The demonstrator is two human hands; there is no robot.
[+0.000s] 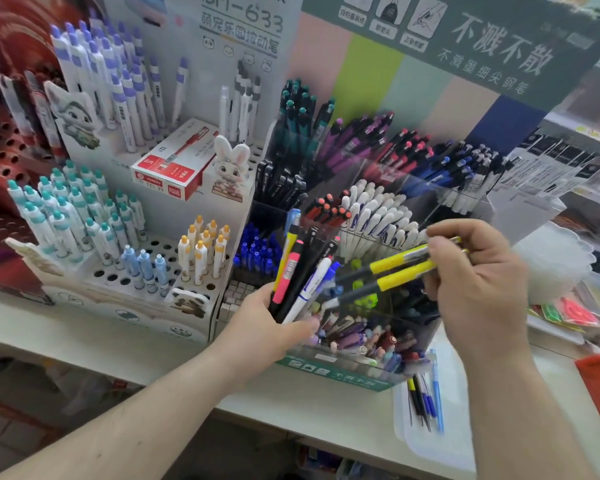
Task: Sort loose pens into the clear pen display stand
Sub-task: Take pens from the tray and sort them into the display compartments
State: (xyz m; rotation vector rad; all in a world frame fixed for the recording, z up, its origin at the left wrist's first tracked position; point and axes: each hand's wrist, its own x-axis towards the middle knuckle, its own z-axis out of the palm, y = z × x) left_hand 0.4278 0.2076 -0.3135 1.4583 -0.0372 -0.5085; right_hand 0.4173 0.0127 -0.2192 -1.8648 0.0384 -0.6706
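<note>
The left hand (267, 317) is gripping a bunch of mixed loose pens (300, 271). The right hand (478, 275) is pinching two yellow-and-black pens (392, 273) over the clear plastic pen display stand (371, 367) on the white bench (326, 407).

Clear pen display stand (361, 362) packed: upright pens fill rear and middle compartments, caps crowd front row. White shelf (309, 407) bare in front of stand, left of pen tray (430, 441). Left hand (267, 327) with bundle of pens (302, 271) blocks stand's front-left corner. Right hand (478, 278) with two yellow pens (395, 271) spans middle rows from right. White perforated pen rack (136, 275) closes left side, red pen box (174, 164) on it. Packaged goods (568, 313) crowd right edge.
</note>
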